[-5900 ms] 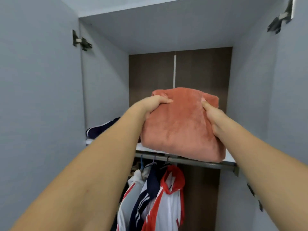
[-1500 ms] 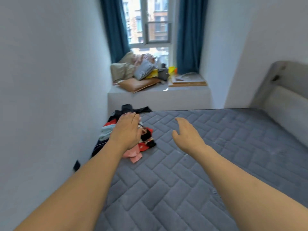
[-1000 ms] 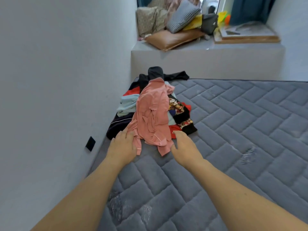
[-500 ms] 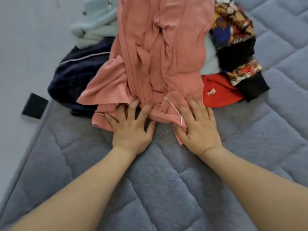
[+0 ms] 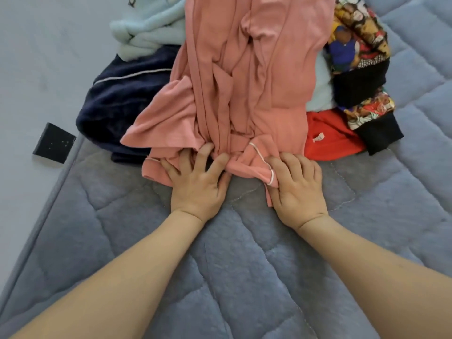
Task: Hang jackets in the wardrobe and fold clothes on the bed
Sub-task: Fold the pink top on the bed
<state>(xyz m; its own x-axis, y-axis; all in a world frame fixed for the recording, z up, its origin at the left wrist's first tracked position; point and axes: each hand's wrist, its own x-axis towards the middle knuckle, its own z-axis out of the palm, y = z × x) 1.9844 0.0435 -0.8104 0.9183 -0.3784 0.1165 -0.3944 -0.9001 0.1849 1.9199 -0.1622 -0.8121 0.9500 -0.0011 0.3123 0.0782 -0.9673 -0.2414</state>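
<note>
A pink garment [image 5: 244,81] with thin white trim lies draped over a heap of clothes on the grey quilted mattress [image 5: 232,277]. Its lower hem reaches the mattress in front of me. My left hand [image 5: 195,184] sits on the left part of that hem, fingers spread and curling into the bunched fabric. The right part of the hem is gripped by my right hand [image 5: 296,189], whose fingers are bent over the trimmed edge. Both forearms stretch forward from the bottom of the view.
Under the pink garment lie a navy fleece piece [image 5: 117,101], a pale blue fleece [image 5: 146,33], a red garment [image 5: 327,140] and a black patterned one [image 5: 357,45]. A grey wall [image 5: 36,57] with a black socket plate [image 5: 54,143] borders the mattress on the left.
I turned from the wardrobe to the bed and leaned over the heap. Both hands landed on the pink garment's hem and their fingers have curled into the fabric.
</note>
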